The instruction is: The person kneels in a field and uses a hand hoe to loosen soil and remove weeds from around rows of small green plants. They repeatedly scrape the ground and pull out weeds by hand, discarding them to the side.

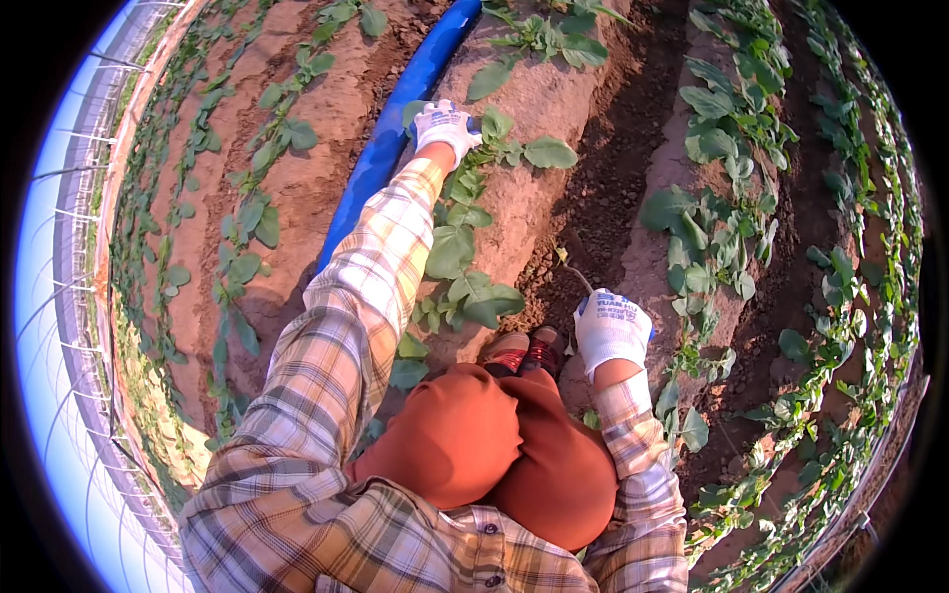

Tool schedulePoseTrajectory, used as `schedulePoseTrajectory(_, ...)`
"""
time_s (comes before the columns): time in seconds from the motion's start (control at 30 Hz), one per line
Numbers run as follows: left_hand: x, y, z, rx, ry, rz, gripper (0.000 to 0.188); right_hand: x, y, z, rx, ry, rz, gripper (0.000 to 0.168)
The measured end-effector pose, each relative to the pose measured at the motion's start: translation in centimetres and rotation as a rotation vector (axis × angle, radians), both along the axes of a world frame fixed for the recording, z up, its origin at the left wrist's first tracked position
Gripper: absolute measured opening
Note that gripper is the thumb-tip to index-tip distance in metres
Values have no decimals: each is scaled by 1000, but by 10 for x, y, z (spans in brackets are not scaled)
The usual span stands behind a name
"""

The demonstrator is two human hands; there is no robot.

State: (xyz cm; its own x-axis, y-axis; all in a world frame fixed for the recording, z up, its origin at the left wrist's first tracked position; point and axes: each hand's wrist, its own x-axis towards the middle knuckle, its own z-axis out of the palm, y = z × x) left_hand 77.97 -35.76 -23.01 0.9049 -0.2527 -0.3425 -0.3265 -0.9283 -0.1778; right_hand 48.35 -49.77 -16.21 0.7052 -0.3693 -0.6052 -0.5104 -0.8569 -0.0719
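My left hand [445, 127], in a white work glove with blue parts, reaches forward to leafy green plants [468, 185] growing on a raised soil bed, close beside a blue hose [393, 126]. Its fingertips are partly hidden, so I cannot tell whether they grip a leaf. My right hand [614, 326], in a matching glove, is closed on a thin pale plant stem [575, 274] above the furrow; the stem sticks out towards the upper left and ends in a small yellowish tip.
More rows of leafy plants [715, 215] run along beds to the right and left [248, 267]. A dark soil furrow [608, 163] lies between two beds. My shoes [523, 352] stand at its near end, below my bent knees. A curved frame structure [81, 222] borders the far left.
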Motion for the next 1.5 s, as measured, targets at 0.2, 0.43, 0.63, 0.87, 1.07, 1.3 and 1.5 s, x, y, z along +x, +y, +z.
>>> schedulePoseTrajectory(0.2,-4,-16,-14,91,-51,-52,40,-1,-1,-2,0,0,-4,29)
schedulePoseTrajectory(0.43,-2,-11,-22,-11,-47,1,37,-1,0,-3,-16,-4,-4,29)
schedulePoseTrajectory(0.63,-2,-4,-24,-47,-18,38,46,-1,0,-3,-19,-13,-7,30)
schedulePoseTrajectory(0.87,-3,25,-34,-242,-219,122,44,-1,-1,0,-4,-22,4,28)
schedulePoseTrajectory(1.07,-13,32,-38,-366,-362,191,43,-2,0,2,-8,-34,16,21)
schedulePoseTrajectory(1.3,-19,51,8,-1043,-41,435,40,0,2,4,-14,5,16,23)
schedulePoseTrajectory(1.5,-104,42,73,-974,428,70,31,-5,-5,-1,-16,-5,-7,25)
